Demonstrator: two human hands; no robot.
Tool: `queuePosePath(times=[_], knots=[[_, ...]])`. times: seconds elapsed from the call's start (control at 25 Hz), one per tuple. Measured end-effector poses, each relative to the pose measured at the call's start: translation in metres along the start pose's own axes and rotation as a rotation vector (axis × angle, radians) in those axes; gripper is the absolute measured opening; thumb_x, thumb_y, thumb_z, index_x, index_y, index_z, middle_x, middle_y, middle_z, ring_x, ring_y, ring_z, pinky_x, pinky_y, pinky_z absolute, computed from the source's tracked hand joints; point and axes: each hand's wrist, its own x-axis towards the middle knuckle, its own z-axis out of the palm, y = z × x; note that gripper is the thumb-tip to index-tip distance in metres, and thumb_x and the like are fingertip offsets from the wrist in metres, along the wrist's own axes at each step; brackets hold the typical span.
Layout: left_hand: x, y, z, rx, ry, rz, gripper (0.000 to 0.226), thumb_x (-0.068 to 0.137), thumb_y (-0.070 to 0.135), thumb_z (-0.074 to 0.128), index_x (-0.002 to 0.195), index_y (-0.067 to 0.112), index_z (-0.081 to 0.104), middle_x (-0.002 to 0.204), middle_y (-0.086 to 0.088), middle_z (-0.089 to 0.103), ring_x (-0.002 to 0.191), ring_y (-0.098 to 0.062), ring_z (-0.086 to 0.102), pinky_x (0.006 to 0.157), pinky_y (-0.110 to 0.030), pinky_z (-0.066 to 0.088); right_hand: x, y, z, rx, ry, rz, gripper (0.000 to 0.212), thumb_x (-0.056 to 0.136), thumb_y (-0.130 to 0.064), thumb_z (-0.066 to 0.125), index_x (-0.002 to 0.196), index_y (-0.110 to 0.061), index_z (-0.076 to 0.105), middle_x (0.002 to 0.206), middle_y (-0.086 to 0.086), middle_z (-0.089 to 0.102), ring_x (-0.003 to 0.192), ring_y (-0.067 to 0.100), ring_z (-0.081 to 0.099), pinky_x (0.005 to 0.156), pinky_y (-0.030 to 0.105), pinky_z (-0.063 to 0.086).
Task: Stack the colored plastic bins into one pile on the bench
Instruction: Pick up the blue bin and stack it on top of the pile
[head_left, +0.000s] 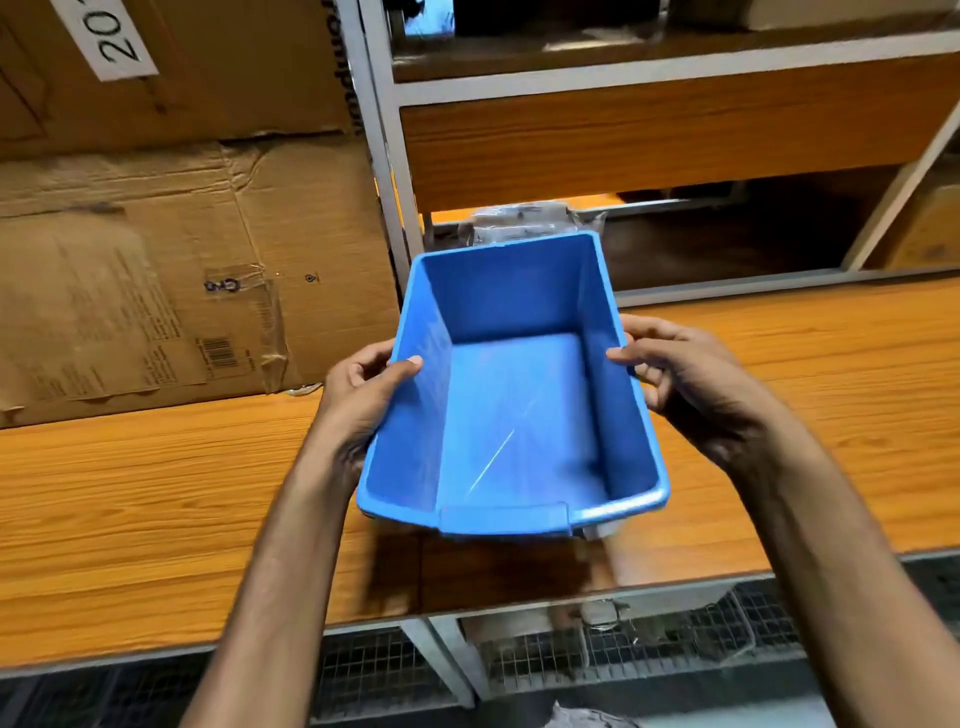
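Observation:
An empty blue plastic bin (514, 415) is held above the wooden bench (156, 493), its open top facing me. My left hand (363, 400) grips its left rim, thumb inside the wall. My right hand (685, 379) grips the right rim the same way. A shadow falls on the bench below the bin. A pale edge shows under the bin's near right corner; what it belongs to I cannot tell. No other colored bin is visible.
Large cardboard boxes (156, 270) stand on the bench at the left and behind. A metal shelf frame (384, 156) with wooden boards rises behind the bin, with a plastic-wrapped packet (524, 223) on its lower board. Wire mesh (675, 644) lies below the bench edge.

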Motion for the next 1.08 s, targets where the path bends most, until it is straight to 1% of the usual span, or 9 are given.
queuePosePath(times=[0.08,0.24,0.36,0.44,0.56,0.68,0.76,0.92,1.08], knots=[[0.008,-0.007,-0.007,-0.03,-0.051,-0.232,0.017,0.094,0.014,0.069,0.109,0.008,0.074,0.09,-0.007,0.078,0.077,-0.023,0.071,0.062,-0.025,0.061,0.001,-0.014,0.007,0.059,0.037,0.084,0.035,0.083,-0.001,0.07,0.118,-0.006,0.072,0.118,0.009,0.076,0.104,0.018,0.07,0.091,0.032,0.058],[0.015,-0.03,-0.009,0.021,-0.105,-0.429,0.023,0.096,0.022,0.067,0.111,0.005,0.072,0.095,-0.01,0.078,0.067,-0.019,0.075,0.056,-0.024,0.06,-0.004,-0.033,0.034,0.059,0.092,0.064,0.017,0.079,-0.003,0.08,0.092,-0.011,0.072,0.083,0.001,0.073,0.075,0.01,0.07,0.057,0.018,0.057],[0.011,-0.043,-0.006,-0.023,-0.114,-0.442,0.038,0.099,0.023,0.062,0.131,0.003,0.065,0.117,-0.016,0.074,0.086,-0.026,0.074,0.066,-0.029,0.062,-0.006,-0.034,0.047,0.017,0.095,0.04,0.021,0.078,-0.002,0.081,0.089,-0.014,0.068,0.079,0.004,0.069,0.07,0.011,0.065,0.051,0.018,0.054],[0.007,-0.039,-0.008,-0.071,-0.13,-0.48,0.041,0.101,0.025,0.06,0.136,0.004,0.061,0.121,-0.018,0.071,0.081,-0.026,0.076,0.062,-0.033,0.063,-0.008,-0.034,0.046,-0.001,0.097,0.052,0.021,0.077,-0.003,0.081,0.088,-0.017,0.069,0.084,0.004,0.067,0.075,0.011,0.063,0.05,0.017,0.052],[0.003,-0.024,-0.011,-0.162,-0.217,-0.622,0.043,0.099,0.032,0.061,0.13,0.002,0.066,0.112,-0.016,0.075,0.078,-0.027,0.078,0.069,-0.042,0.065,-0.007,-0.035,0.027,0.0,0.111,0.127,0.028,0.067,-0.008,0.083,0.09,-0.018,0.071,0.096,0.002,0.067,0.089,0.013,0.063,0.079,0.025,0.06],[0.001,-0.005,-0.005,-0.22,-0.268,-0.59,0.026,0.1,0.027,0.059,0.107,0.005,0.07,0.089,-0.012,0.079,0.07,-0.021,0.078,0.059,-0.035,0.064,-0.005,-0.037,-0.002,0.123,0.142,0.256,0.043,0.078,-0.005,0.074,0.121,-0.007,0.067,0.129,0.011,0.066,0.109,0.025,0.068,0.107,0.04,0.05],[-0.001,0.005,0.008,-0.252,-0.293,-0.574,0.025,0.099,0.023,0.06,0.11,0.004,0.07,0.091,-0.013,0.079,0.071,-0.02,0.078,0.056,-0.033,0.063,-0.011,-0.037,-0.019,0.155,0.155,0.346,0.057,0.081,-0.006,0.07,0.136,-0.003,0.058,0.134,0.017,0.066,0.115,0.031,0.069,0.101,0.043,0.054],[-0.006,0.002,0.034,-0.189,-0.368,-0.509,0.035,0.096,0.024,0.066,0.125,0.004,0.068,0.114,-0.015,0.075,0.092,-0.021,0.075,0.079,-0.036,0.064,-0.04,-0.03,-0.044,0.159,0.18,0.375,0.047,0.084,-0.009,0.063,0.13,-0.008,0.057,0.109,0.017,0.068,0.079,0.029,0.073,0.068,0.042,0.065],[-0.03,-0.014,0.065,-0.029,-0.438,-0.325,0.035,0.092,0.027,0.07,0.126,0.017,0.069,0.125,-0.007,0.073,0.106,-0.023,0.066,0.104,-0.045,0.049,-0.087,-0.005,-0.077,0.217,0.236,0.251,0.051,0.092,0.005,0.052,0.142,-0.008,0.056,0.13,0.011,0.067,0.084,0.017,0.075,0.087,0.034,0.061]])
